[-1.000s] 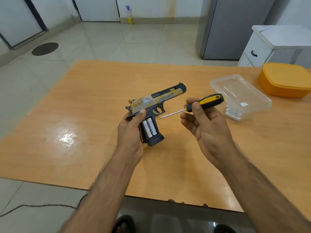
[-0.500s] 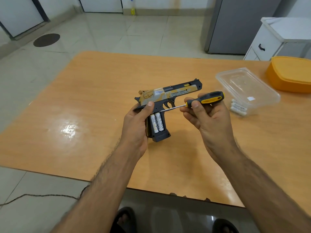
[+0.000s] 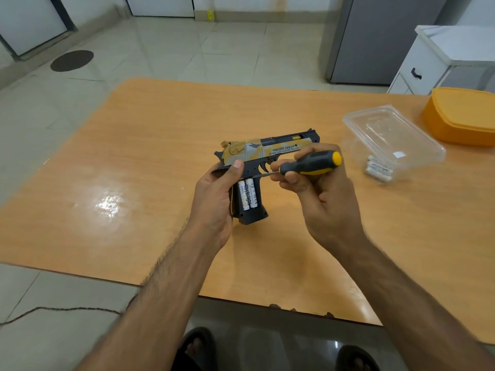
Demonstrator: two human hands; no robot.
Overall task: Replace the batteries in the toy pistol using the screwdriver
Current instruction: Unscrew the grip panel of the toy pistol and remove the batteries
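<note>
My left hand (image 3: 214,199) grips the toy pistol (image 3: 267,151) at the back of its handle, thumb on the frame, holding it above the table with the barrel pointing right. The grip's battery bay is uncovered and two white batteries (image 3: 247,195) sit in it side by side. My right hand (image 3: 321,199) holds the black-and-yellow screwdriver (image 3: 310,163) by its handle. Its thin shaft points left, and the tip lies at the top of the battery bay, just under the trigger guard.
A clear plastic container (image 3: 393,140) stands on the wooden table (image 3: 134,170) to the right, with several loose white batteries (image 3: 379,172) beside its near corner. An orange lidded box (image 3: 460,116) sits further right. A white cabinet and a grey fridge stand beyond the table.
My right hand has brought the screwdriver left and down, from beside the pistol to its tip at the top of the battery bay. The pistol has tilted slightly more level in my left hand.
</note>
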